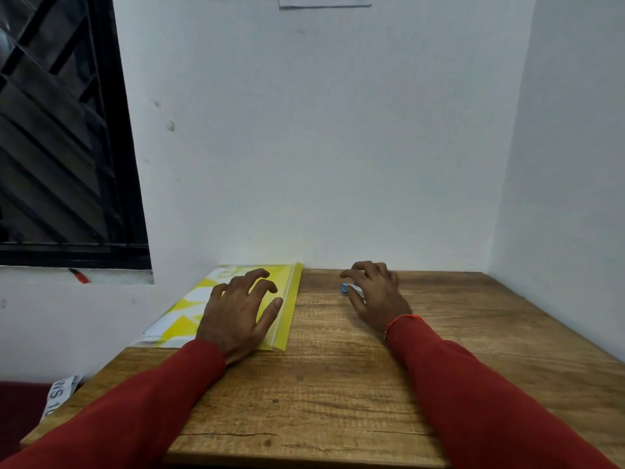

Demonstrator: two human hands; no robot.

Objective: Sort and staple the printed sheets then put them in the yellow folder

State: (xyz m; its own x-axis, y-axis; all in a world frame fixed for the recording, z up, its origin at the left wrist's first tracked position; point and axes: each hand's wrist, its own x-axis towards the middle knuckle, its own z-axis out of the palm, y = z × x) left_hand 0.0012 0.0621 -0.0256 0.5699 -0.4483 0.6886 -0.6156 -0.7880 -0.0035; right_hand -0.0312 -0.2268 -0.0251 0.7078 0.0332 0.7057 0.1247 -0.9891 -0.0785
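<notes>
A yellow folder (189, 304) with a white pattern lies closed at the table's far left, against the wall. My left hand (238, 311) rests on it with fingers spread and slightly bent. White sheet edges (152, 331) stick out under the folder's left side. My right hand (375, 292) is at the far middle of the table, curled over a small blue and white stapler (345, 288), thumb along its near side. Most of the stapler is hidden under the palm.
The wooden table (338, 384) stands in a white corner, with walls behind and to the right. A dark barred window (61, 130) is at the left, a red-handled tool (79, 275) on its sill. A printed paper (61, 392) hangs past the table's left edge.
</notes>
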